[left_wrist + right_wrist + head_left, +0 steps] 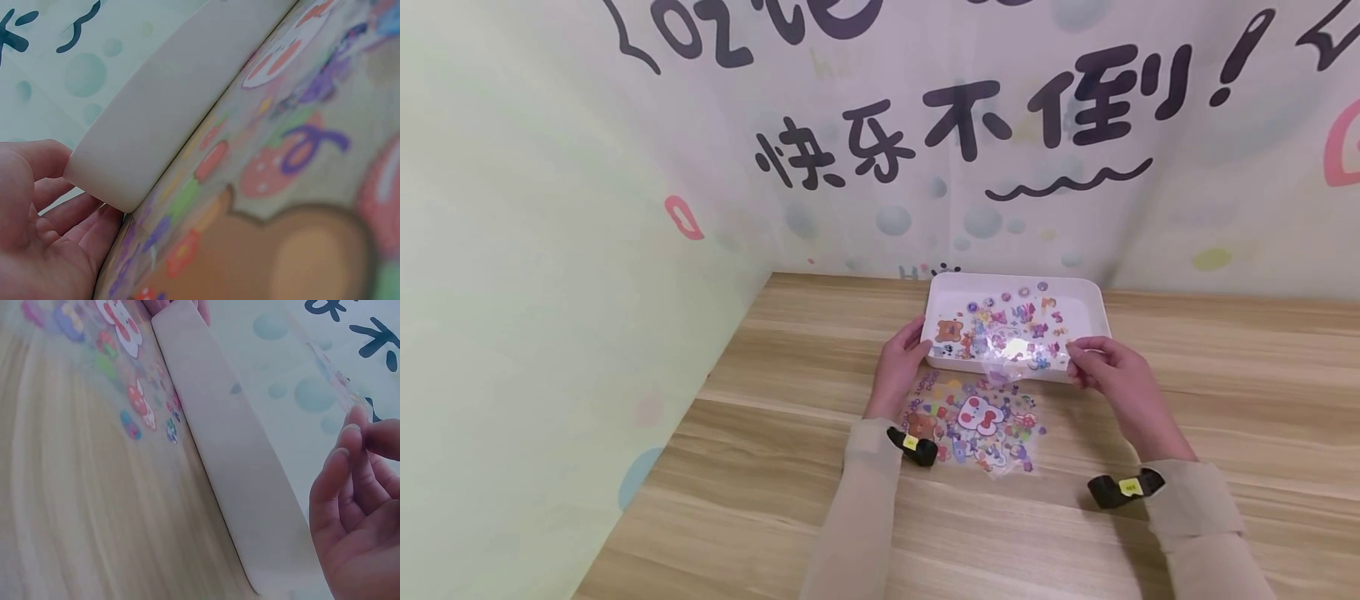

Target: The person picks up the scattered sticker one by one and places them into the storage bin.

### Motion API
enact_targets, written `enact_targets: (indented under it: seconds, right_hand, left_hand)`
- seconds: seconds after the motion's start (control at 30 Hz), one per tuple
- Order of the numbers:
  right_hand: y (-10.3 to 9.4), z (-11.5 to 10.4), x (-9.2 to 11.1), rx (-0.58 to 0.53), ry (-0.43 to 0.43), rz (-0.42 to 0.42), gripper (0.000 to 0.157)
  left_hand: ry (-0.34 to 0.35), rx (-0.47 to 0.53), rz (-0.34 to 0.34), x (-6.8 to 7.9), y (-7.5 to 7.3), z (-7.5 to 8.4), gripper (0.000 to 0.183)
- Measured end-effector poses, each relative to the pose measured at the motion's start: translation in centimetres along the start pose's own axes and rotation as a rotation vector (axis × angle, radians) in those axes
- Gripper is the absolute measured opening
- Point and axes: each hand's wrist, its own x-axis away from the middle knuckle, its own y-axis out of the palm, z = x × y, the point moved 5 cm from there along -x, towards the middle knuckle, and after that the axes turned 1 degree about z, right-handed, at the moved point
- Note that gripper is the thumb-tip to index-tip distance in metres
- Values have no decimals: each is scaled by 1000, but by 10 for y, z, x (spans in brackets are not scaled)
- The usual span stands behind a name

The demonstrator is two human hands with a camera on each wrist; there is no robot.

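Observation:
A shallow white tray [943, 287] sits near the back of the table with colourful stickers showing in it. My left hand [898, 367] grips its left front corner, thumb at the rim and fingers around the outside, as the left wrist view shows at the tray wall [150, 106]. Over the tray's right front side, my right hand [1116, 375] pinches the edge of a clear sticker sheet [334, 375] between thumb and fingertips. Seen from the head, that sheet overlaps the tray's stickers and catches a bright glare.
On the wooden table [775, 467], just in front of the tray, lies another clear sheet with rabbit, bear and fruit stickers [981, 415]. A printed cloth [865, 217] with large black characters hangs behind the table, and a pale cloth [535, 333] hangs at the left.

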Motion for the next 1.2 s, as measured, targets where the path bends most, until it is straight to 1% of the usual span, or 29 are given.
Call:
enact_targets:
  seconds: [0.2,0.27,0.4,0.43,0.5,0.63,0.8,0.9,0.97,1.0,1.1,1.2]
  right_hand:
    - [3,1,-7,7,-13,18,52]
    - [2,13,-16,-16,-22,24,51]
    - [3,21,-24,-28,-3,28,52]
    - [4,20,-24,-30,0,24,52]
    - [7,8,-17,-23,15,28,52]
    - [11,-2,-13,-5,4,38,53]
    - [13,-4,-16,21,33,61,56]
    - [15,-5,-17,18,26,56,52]
    - [16,-8,-17,27,5,51,51]
    - [17,-10,-17,27,-10,46,51]
    - [19,-11,-19,35,-21,49,52]
    - [20,-8,-22,39,4,48,54]
  left_hand:
    - [-8,-9,8,-1,1,-1,43]
    - [-9,-7,5,-1,1,-1,43]
    - [4,-8,-1,-1,1,-1,43]
    - [5,-6,-1,-1,1,-1,42]
    - [7,-9,0,-1,1,-1,42]
    - [11,-6,-1,0,1,0,43]
    - [10,5,-1,0,1,1,42]
    - [11,6,0,-1,1,1,42]
    - [14,10,1,-1,1,1,43]
    - [14,14,2,-1,0,0,43]
    - [11,18,4,-1,0,0,42]
    - [9,25,1,-1,0,0,42]
